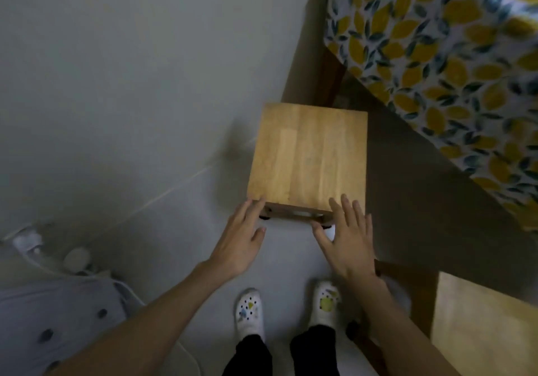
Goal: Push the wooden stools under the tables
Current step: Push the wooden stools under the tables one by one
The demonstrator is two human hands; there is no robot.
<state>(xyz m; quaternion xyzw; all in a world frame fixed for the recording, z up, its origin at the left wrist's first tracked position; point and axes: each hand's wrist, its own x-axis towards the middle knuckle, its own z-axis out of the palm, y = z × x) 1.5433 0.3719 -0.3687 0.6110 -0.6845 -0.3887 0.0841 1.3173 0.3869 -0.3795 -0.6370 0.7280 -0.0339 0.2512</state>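
I'm standing on a pale grey floor (145, 84), the lemon-print tablecloth (451, 69) hanging at 2 o'clock. The wooden stool (308, 157) is sitting dead centre, just outside the table edge. My left hand (241, 241) and right hand (349, 244) are both spread flat, fingertips touching its near edge, gripping nothing.

Both forearms bare, no sleeves, no watch or rings seen on left hand (241, 238) or right hand (348, 241). Black trousers (314, 349) on both legs. White perforated clogs (249, 311) w/ small charms: blue, yellow & dark bits on left shoe, a large yellow-green charm on right
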